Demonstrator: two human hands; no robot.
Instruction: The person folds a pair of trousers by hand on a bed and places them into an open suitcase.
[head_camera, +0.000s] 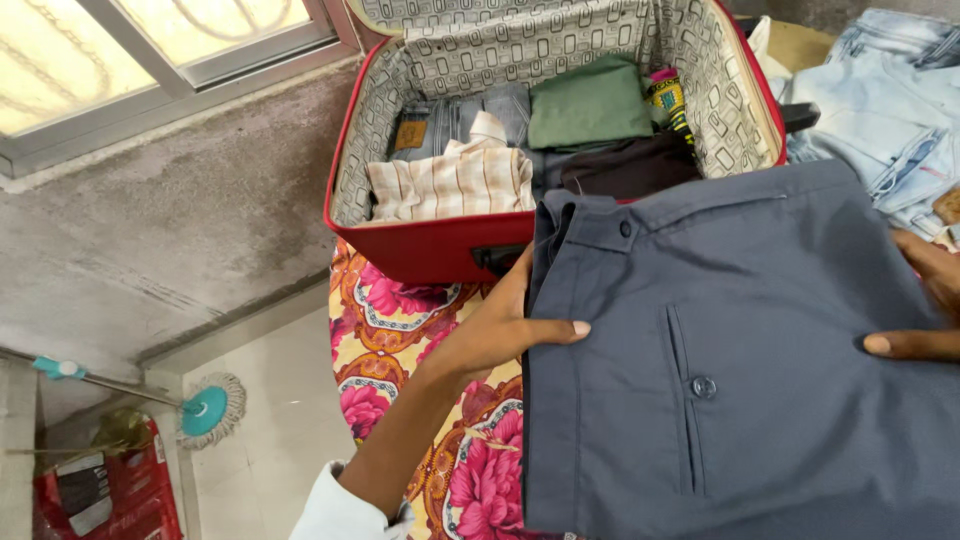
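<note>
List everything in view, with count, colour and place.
Trousers: one, grey, on the bedsheet, both hands on them.
Suitcase: one, red, open, above the trousers.
Checked shirt: one, beige, in the suitcase.
Green cloth: one, folded, in the suitcase.
Jeans: light blue, top right.
Bedsheet: one, floral pink and yellow.
Mop: one, teal, on the floor at left.
Left hand: grips the trousers' left edge.
Right hand: grips the right edge.
</note>
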